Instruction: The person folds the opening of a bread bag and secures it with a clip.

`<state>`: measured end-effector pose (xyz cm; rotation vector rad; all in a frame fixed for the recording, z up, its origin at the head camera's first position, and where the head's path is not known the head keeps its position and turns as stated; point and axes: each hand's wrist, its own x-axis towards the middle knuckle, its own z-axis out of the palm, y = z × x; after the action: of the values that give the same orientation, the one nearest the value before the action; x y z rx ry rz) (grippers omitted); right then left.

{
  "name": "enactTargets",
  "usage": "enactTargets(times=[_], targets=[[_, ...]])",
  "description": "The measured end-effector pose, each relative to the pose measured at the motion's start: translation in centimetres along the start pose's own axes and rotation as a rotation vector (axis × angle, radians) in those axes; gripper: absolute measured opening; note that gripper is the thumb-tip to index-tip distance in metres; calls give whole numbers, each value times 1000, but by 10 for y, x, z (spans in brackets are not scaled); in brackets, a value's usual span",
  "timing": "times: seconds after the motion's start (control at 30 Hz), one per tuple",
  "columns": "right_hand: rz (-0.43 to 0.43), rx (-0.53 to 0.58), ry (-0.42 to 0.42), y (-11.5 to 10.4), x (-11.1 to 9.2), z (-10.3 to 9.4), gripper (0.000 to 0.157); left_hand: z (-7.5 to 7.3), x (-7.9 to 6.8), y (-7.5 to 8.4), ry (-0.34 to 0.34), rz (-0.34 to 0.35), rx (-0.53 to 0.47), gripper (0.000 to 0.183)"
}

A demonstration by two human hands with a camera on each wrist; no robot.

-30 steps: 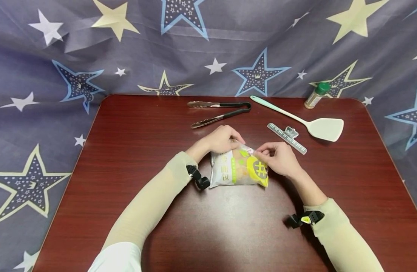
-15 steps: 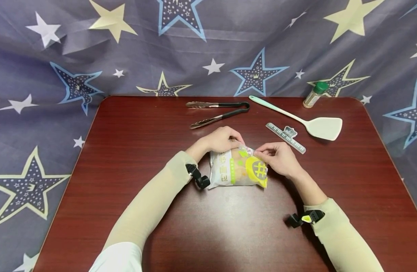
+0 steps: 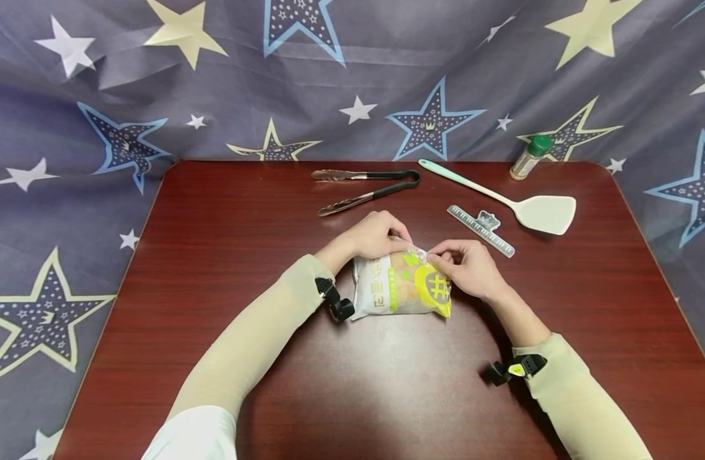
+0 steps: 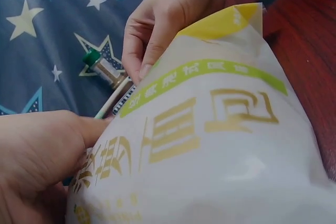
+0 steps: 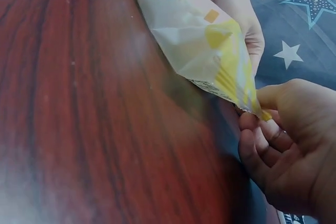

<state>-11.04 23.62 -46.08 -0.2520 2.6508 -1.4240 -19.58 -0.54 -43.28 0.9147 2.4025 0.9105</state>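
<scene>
A white and yellow printed food bag (image 3: 395, 287) lies on the table between both hands, its clear window showing pale contents. My left hand (image 3: 377, 235) pinches the bag's far edge near its middle. On the same edge, farther right, my right hand (image 3: 470, 265) pinches the film between thumb and fingertips. The right wrist view shows that right hand (image 5: 294, 140) with its fingers curled at the bag's yellow corner (image 5: 236, 77). In the left wrist view, gold lettering covers the bag (image 4: 210, 145), and the left hand (image 4: 44, 150) is at its edge.
Behind the hands lie black-handled tongs (image 3: 366, 188). To the right are a clear ruler-like clip (image 3: 481, 230) and a white spatula (image 3: 545, 214) with a pale green handle. A green-capped seasoning jar (image 3: 530, 156) stands at the back of the dark red table (image 3: 214, 223), before a starry curtain (image 3: 226, 83).
The bag's far edge looks slightly straighter between the hands, and its film has shifted a little. Both hands keep nearly the same place and grip. The head view has shifted slightly.
</scene>
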Motion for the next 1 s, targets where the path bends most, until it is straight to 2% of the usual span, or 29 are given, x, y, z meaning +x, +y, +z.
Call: enactTargets(times=[0.17, 0.3, 0.43, 0.63, 0.77, 1.0], targets=[[8, -87, 17, 1, -3, -3, 8, 1, -2, -5, 63, -52, 15, 12], [9, -106, 25, 3, -5, -5, 8, 2, -3, -11, 84, -41, 55, 14], [14, -84, 27, 3, -6, -7, 9, 1, -2, -14, 76, -17, 61, 14], [30, -68, -4, 2, -6, -10, 12, 0, -3, -15, 73, -40, 7, 12], [38, -69, -16, 2, -6, -12, 13, 1, -3, -15, 76, -37, 5, 12], [1, -78, -7, 4, -6, -10, 11, 2, -3, -15, 70, -46, 20, 11]])
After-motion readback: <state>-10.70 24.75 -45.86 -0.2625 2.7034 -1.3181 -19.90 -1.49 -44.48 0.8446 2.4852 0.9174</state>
